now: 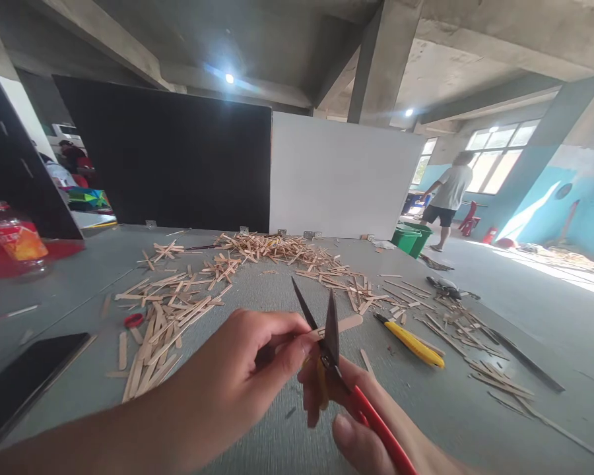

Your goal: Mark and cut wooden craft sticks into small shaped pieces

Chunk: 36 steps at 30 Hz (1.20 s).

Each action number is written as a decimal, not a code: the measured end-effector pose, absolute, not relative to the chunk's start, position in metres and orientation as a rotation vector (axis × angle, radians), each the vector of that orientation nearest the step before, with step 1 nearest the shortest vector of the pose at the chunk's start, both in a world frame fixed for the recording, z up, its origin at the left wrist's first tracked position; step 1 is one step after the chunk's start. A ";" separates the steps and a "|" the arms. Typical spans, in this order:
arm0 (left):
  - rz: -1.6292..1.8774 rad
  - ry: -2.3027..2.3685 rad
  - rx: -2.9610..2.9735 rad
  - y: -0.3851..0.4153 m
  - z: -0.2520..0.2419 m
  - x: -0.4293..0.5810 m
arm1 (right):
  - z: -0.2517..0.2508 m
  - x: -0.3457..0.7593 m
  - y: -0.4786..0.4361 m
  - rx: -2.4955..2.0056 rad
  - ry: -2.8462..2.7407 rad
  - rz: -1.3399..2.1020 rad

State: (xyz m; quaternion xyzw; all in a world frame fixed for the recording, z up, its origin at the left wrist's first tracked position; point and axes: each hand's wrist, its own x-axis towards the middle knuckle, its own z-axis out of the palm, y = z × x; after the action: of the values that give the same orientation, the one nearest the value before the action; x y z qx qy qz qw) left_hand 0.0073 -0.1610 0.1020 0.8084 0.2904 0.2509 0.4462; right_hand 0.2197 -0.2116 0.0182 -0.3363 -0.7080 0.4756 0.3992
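Note:
My left hand (250,369) pinches a flat wooden craft stick (349,323) between thumb and fingers, holding it level over the grey table (277,435). My right hand (356,422) grips red-handled snips (334,349) with dark blades. The blades stand apart around the stick, close to my left fingertips.
Heaps of wooden sticks (178,310) and offcuts (277,249) cover the table. A yellow utility knife (412,342) lies to the right, beside a dark ruler (525,359). A phone (24,379), a red ring (133,320) and a drink bottle (14,237) sit left. A person (448,198) walks far right.

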 end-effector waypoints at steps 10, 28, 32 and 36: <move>0.641 0.704 1.949 -0.159 0.100 0.007 | 0.008 0.211 -0.205 -0.941 -1.715 1.235; 0.683 0.746 2.002 -0.157 0.087 0.018 | 0.012 0.207 -0.206 -1.085 -1.683 1.135; 0.696 0.821 2.050 -0.159 0.086 0.017 | 0.009 0.206 -0.204 -1.105 -1.694 1.145; 0.689 0.844 2.080 -0.159 0.086 0.014 | 0.002 0.207 -0.202 -1.074 -1.725 1.087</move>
State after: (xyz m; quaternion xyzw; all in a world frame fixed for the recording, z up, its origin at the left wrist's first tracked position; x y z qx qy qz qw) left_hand 0.0139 -0.1593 0.0858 0.8170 0.3316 0.2708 0.3863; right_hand 0.2069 -0.2015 0.0016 -0.4260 -0.6839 0.4308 0.4065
